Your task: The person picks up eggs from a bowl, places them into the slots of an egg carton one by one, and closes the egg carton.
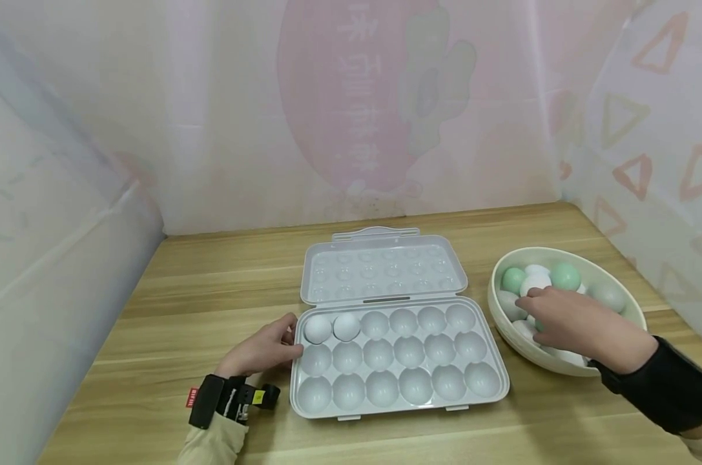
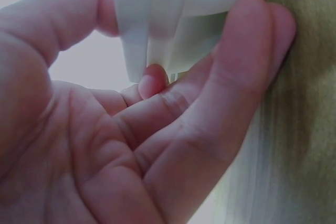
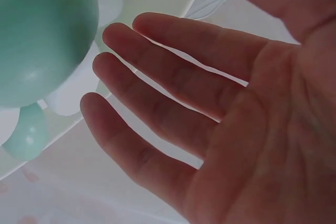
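Note:
A white plastic egg box (image 1: pixel 397 405) lies with its lid (image 1: pixel 380 284) folded back, cups facing up. Two white eggs, one in the corner (image 1: pixel 318 329) and one beside it (image 1: pixel 347 327), occupy the left end of its back row. My left hand (image 1: pixel 262 349) holds the box's left edge, thumb at the rim and fingers lower on the side (image 2: pixel 157 30). Over a cream bowl (image 1: pixel 516 345) of white and green eggs hovers my right hand (image 1: pixel 577 323). In the right wrist view its spread fingers (image 3: pixel 157 108) hold nothing, near a large-looking green egg (image 3: pixel 47 35).
Everything stands on a wood-grain table (image 1: pixel 211 290). A printed cloth wall (image 1: pixel 223 129) rises behind it, with more cloth at left and right (image 1: pixel 664 194). The bowl sits just right of the egg box.

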Demonstrator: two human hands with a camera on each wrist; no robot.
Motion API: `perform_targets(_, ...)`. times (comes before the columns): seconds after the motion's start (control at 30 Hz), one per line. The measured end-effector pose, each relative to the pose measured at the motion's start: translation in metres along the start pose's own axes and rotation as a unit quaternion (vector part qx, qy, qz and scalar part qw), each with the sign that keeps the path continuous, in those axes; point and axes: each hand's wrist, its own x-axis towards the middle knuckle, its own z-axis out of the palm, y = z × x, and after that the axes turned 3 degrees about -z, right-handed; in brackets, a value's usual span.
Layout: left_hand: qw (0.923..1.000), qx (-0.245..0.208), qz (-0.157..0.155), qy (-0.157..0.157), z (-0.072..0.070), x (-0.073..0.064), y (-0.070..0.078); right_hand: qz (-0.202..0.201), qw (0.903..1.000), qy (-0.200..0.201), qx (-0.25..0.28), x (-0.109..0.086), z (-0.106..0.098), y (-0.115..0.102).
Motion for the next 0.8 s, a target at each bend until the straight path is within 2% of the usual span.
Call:
perform_targets(0.33,1.0,-0.006,-0.001,-0.004,-0.001,-0.001,0.0,0.01,0.9998,-0.018,-0.007,-0.005,0.003,0.011)
perform_targets(0.57,0.9998,-0.015,0.003,-0.008,-0.001,0.0,0.0,-0.01,0.9997,-0.023,0.005,-0.01,0.008,0.024)
perform_targets(0.8,1.0,-0.007,0.002,-0.005,-0.001,0.0,-0.001,-0.012,0.9993,-0.034,0.012,-0.013,0.009,0.03)
